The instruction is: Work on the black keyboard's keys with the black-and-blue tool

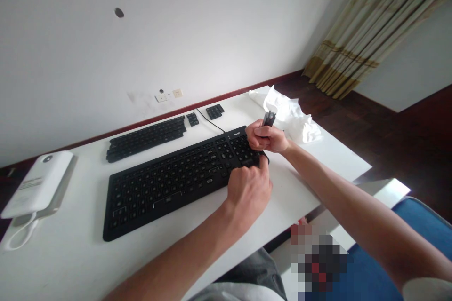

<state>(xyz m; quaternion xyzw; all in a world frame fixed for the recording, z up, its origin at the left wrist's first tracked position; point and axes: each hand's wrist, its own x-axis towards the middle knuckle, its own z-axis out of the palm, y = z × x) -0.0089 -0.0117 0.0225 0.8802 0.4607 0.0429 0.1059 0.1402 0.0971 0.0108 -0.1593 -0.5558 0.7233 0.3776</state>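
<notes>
Head view: the flat black plastic keyboard (183, 176) lies on the white table (70, 263), its long axis running from 8 o'clock to 2 o'clock. The left hand (249, 193) rests at the keyboard's right end, fingers curled down on its near corner; whether they pinch anything, I cannot tell. The right hand (266, 137), at 1 o'clock of the left and just beside it, is closed around a small dark grey tool (269, 118) whose tip points up, over the keyboard's far right corner.
</notes>
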